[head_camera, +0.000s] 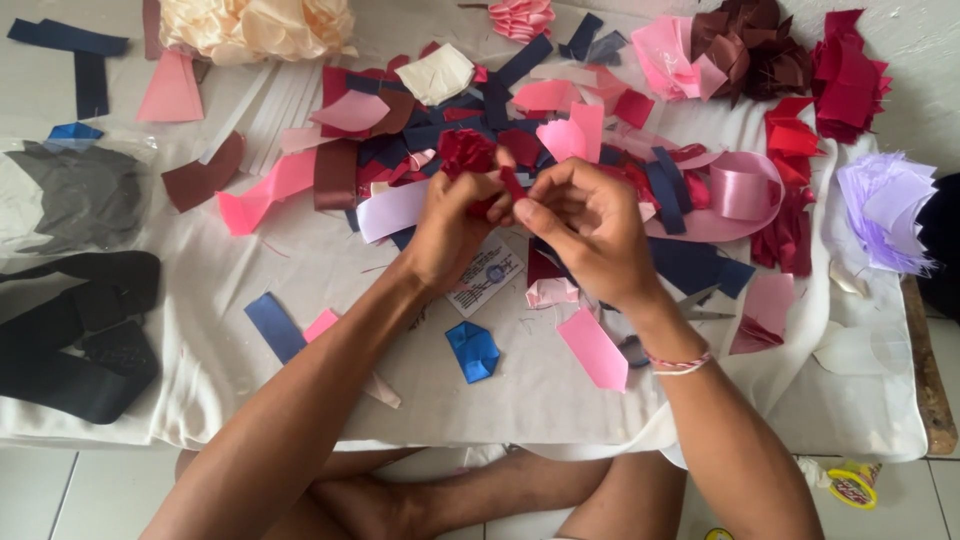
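Observation:
My left hand (448, 232) holds a dark red ribbon flower (466, 152) above the middle of the cloth-covered low table (300, 270). Pressed against the flower's side is a small dark red ribbon piece (512, 184), pinched by my right hand (588, 228). Both hands meet over a heap of cut ribbon pieces (520, 140) in pink, navy, maroon and lilac. A small printed card (486, 276) lies under my hands. On my right wrist sits a red and white bracelet (680, 362).
A cream ribbon flower (255, 25) lies at the far left, maroon (745, 45) and red folded pieces (850, 75) at the far right, lilac pieces (885, 205) at the right edge. A folded blue piece (472, 350) and black straps (75, 335) lie nearer.

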